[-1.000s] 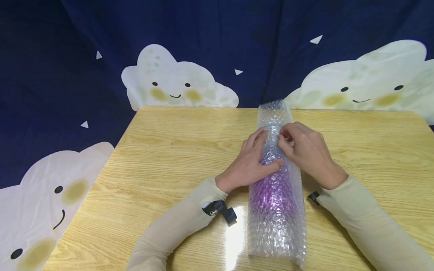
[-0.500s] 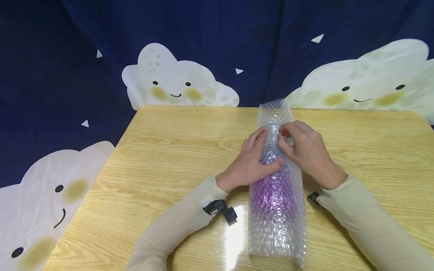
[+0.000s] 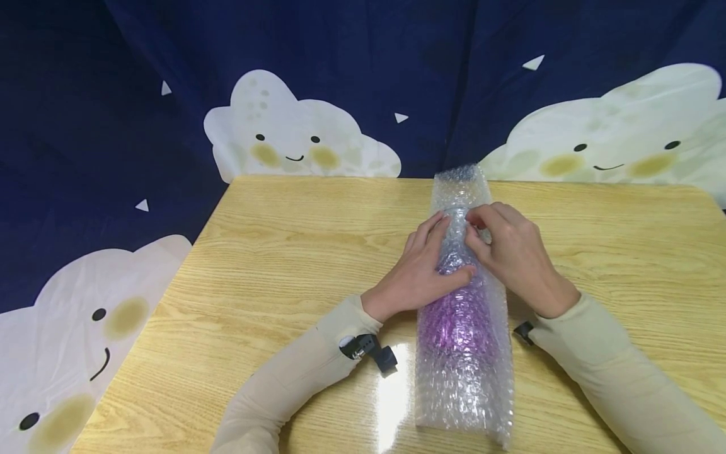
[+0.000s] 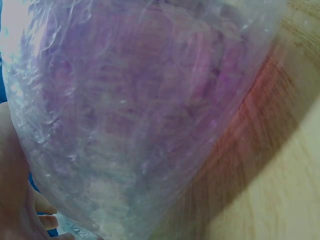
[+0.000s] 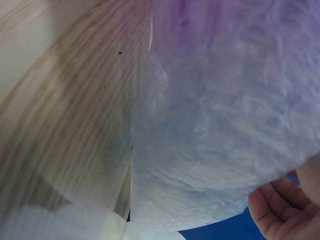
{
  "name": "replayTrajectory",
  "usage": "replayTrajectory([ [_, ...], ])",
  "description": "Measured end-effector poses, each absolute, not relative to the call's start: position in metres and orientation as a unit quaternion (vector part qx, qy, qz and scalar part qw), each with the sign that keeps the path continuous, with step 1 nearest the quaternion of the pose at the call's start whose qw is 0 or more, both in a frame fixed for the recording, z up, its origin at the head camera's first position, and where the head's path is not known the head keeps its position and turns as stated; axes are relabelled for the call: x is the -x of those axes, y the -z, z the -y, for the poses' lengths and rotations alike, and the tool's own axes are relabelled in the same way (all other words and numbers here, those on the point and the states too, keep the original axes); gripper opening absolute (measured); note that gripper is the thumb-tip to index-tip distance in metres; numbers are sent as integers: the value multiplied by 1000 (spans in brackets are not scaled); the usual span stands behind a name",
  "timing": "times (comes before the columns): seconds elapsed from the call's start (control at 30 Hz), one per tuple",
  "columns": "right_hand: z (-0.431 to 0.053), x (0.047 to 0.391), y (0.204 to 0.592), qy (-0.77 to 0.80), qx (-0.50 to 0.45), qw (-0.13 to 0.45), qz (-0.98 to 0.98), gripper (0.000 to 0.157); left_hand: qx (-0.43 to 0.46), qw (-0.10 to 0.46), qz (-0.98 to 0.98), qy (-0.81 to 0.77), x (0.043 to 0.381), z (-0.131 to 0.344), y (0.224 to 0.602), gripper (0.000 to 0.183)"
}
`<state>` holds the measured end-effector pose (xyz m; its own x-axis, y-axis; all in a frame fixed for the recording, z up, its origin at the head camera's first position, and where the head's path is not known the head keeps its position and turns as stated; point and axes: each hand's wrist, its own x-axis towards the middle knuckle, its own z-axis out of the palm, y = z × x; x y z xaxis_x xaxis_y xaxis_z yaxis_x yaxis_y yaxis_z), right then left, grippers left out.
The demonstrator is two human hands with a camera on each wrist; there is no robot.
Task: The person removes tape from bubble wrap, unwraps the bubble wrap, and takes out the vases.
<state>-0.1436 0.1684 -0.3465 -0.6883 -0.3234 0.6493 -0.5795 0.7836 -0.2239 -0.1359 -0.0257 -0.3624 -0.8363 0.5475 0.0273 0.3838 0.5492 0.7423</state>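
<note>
A long bundle of clear bubble wrap [image 3: 465, 391] lies lengthwise on the wooden table [image 3: 300, 246], wound around a purple object [image 3: 459, 321] whose kind the layers hide. Laid along the bundle's left side, my left hand [image 3: 416, 271] keeps its fingers fairly straight, its thumb resting across the top over the purple part. My right hand [image 3: 513, 252] is at the upper right side, with thumb and index finger bent together and pinching the bubble wrap. In the right wrist view, its curled fingers [image 5: 280, 205] show at the wrap's edge.
The far end of the wrap reaches past the table's back edge. Behind hangs a dark blue curtain [image 3: 340, 38] with smiling clouds [image 3: 300, 142]. Each wrist carries a small black camera mount [image 3: 368, 353]. Light glares on the tabletop left of the wrap.
Both hands and the bundle stay almost in place. The right fingertips have risen very slightly, and the whole head view has shifted a little.
</note>
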Motion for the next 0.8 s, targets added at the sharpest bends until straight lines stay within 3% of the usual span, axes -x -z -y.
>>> replayTrajectory([
  [0.8, -168, 144, 344, -163, -265, 317, 896, 12, -264, 105, -875, -393, 136, 25, 363, 101],
])
